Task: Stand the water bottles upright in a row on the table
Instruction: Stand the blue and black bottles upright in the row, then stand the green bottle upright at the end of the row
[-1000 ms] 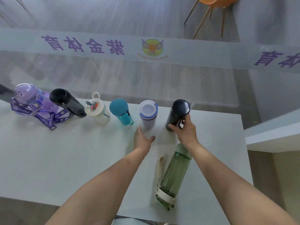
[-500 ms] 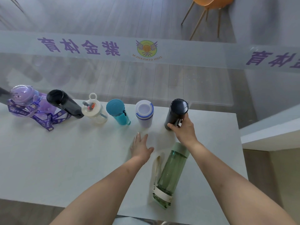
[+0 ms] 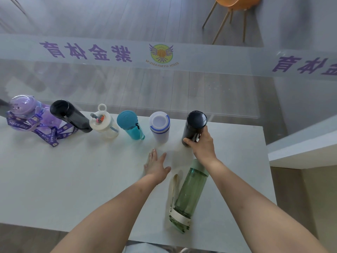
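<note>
Several bottles stand in a row along the far edge of the white table (image 3: 73, 179): a purple bottle (image 3: 23, 110) with a strap, a dark grey bottle (image 3: 71, 115), a cream straw bottle (image 3: 104, 125), a teal bottle (image 3: 130, 126), a white bottle (image 3: 160, 126) and a black bottle (image 3: 194, 126). My right hand (image 3: 202, 143) grips the black bottle low on its near side. My left hand (image 3: 156, 165) rests flat on the table, fingers spread, in front of the white bottle. A green bottle (image 3: 189, 194) with a pale strap lies on its side between my forearms.
A glass partition with purple lettering and a round logo (image 3: 161, 52) stands right behind the table's far edge. A white ledge (image 3: 300, 148) lies past the table's right edge. An orange chair (image 3: 231, 8) stands beyond the glass.
My left hand has drawn back a little from the white bottle and flattened on the table. My right hand has stayed on the black bottle. The view has shifted slightly.
</note>
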